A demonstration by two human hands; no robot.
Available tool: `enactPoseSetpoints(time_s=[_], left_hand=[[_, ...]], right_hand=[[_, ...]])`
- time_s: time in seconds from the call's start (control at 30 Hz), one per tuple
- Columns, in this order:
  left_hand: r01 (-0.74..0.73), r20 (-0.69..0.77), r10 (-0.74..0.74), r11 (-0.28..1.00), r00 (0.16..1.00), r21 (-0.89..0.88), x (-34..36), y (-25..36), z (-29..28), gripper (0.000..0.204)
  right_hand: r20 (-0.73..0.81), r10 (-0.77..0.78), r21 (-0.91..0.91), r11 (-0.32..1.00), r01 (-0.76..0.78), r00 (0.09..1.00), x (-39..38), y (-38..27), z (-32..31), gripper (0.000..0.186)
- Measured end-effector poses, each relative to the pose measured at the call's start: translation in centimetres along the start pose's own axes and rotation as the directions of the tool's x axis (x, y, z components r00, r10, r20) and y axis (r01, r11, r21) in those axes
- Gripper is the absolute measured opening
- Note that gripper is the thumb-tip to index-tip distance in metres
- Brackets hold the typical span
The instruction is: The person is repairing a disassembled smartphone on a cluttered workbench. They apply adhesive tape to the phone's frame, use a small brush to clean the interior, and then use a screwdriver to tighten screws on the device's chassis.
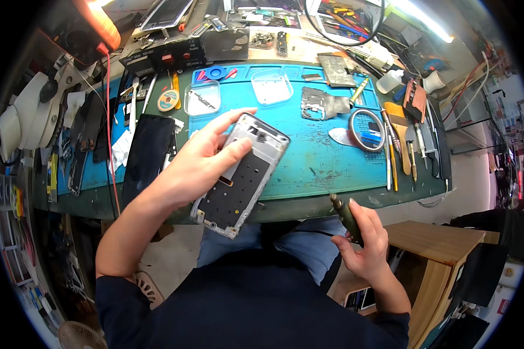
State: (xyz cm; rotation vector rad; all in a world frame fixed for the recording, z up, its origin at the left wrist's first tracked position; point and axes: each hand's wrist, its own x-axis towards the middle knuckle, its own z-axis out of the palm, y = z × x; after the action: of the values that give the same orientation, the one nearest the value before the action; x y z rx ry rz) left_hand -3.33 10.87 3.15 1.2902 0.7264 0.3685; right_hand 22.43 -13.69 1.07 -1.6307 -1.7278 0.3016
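Observation:
My left hand [206, 152] is closed on a phone frame [251, 185], thumb across its upper part and fingers behind it. The frame has a silver rim and a black inner sheet dotted with small holes. It is held tilted above the near edge of the blue work mat [308, 160]. Lower right, my right hand [364, 241] is wrapped round a dark green handheld tool [347, 221] with a short metal tip. That tip points up and left, apart from the frame. A dark phone screen [147, 154] lies left of my left forearm.
Two clear plastic boxes [202, 98] with small parts lie beyond my left hand. A tape roll [367, 131], a wide brush [398, 131] and several slim tools line the right side. Black equipment [163, 57] stands at the back left; a wooden cabinet [434, 238] is at lower right.

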Motion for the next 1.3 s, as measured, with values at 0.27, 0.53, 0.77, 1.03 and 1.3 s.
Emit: enactPoseSetpoints(time_s=[0.27,0.53,0.77,1.03,1.3], left_hand=[[-0.166,0.037,0.297,0.425,0.954,0.89,2.8,0.8,2.1,0.04],[-0.671,0.493,0.53,0.212,0.69,0.711,-0.9,0.1,5.4,0.033],[-0.663,0.328,0.616,0.454,0.716,0.595,-5.1,-1.8,5.9,0.017],[-0.484,0.171,0.828,0.133,0.533,0.865,-7.3,-1.9,1.7,0.022],[-0.712,0.456,0.64,0.211,0.619,0.67,-6.2,-4.9,7.4,0.038]], right_hand=[[-0.013,0.054,-0.072,0.996,-0.055,0.998,-0.8,0.2,-1.0,0.049],[0.104,-0.016,-0.112,0.993,0.027,0.994,-1.2,0.0,-2.2,0.052],[0.23,-0.096,0.044,0.995,0.088,0.969,-2.1,-1.2,-2.8,0.054],[0.418,0.113,0.196,0.957,-0.212,0.901,-2.6,-2.9,-6.7,0.051],[0.124,0.295,-0.08,0.955,-0.287,0.947,-3.0,-1.6,-7.5,0.045]])
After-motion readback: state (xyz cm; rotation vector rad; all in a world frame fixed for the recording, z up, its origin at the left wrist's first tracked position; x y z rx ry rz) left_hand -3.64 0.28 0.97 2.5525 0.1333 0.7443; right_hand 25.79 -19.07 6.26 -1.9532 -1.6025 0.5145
